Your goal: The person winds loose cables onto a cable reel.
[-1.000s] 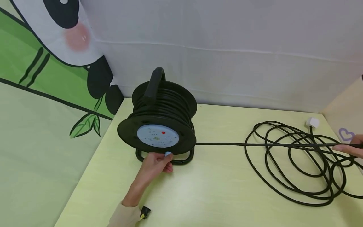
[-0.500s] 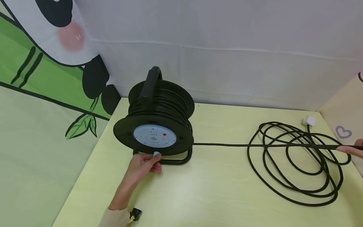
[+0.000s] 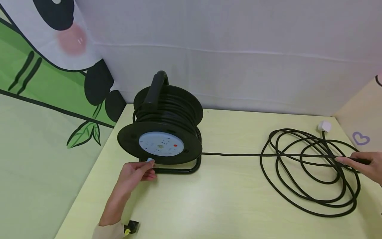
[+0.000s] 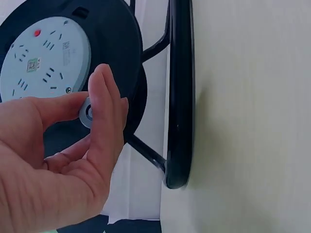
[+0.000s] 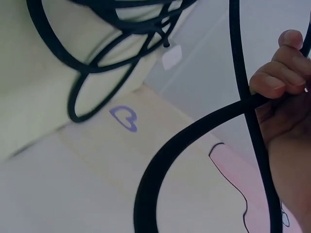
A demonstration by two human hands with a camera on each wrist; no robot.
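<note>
Near the table's front-left edge, our left hand [image 3: 134, 172] pinched the small knob [image 4: 87, 112] on the cable reel [image 3: 161, 132]. We judged steady cranking best while our right hand [image 3: 362, 166], toward the right edge, gripped the taut black cable [image 3: 238, 154], guiding it past the loose coils [image 3: 310, 172].

Black plastic cable reel [image 3: 162, 132] with pale blue round socket face, upright on black tubular stand on the pale yellow tabletop; carry handle on top. Small pale blue crank knob [image 3: 150, 160] at the flange's lower edge. Black rubber cable [image 3: 238, 154] runs taut rightwards into loose overlapping loops; white plug [image 3: 324, 126] at far end.
</note>
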